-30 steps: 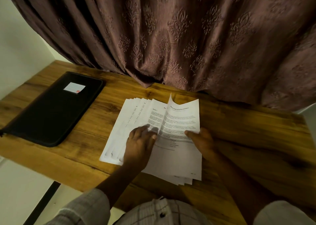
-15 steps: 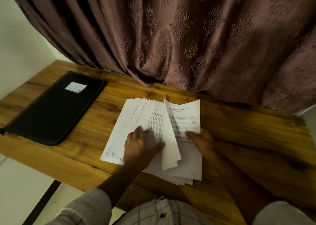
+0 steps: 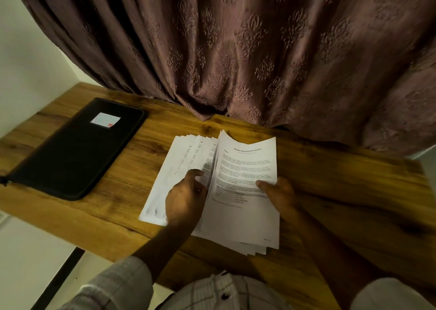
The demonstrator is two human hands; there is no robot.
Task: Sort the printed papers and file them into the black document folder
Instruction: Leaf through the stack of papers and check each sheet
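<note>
A stack of printed papers (image 3: 238, 217) lies on the wooden desk (image 3: 342, 191), with several sheets (image 3: 188, 154) fanned out to the left. The top sheet (image 3: 245, 166) carries a heading and text, and its left edge curls upward. My left hand (image 3: 186, 199) is at that raised left edge with its fingertips tucked against it and its index finger over the fanned sheets. My right hand (image 3: 278, 191) pinches the stack's right edge, thumb on top. The black document folder (image 3: 70, 158) lies closed at the far left, a white label (image 3: 105, 119) on its cover.
A brown patterned curtain (image 3: 236, 50) hangs along the back of the desk and touches its surface. The desk's front edge runs just below the papers. A white wall stands to the left, past the folder.
A sheet that my left hand was turning over to the left has come down onto the fanned sheets. A new top sheet shows. My right hand has stayed on the stack's right edge.
</note>
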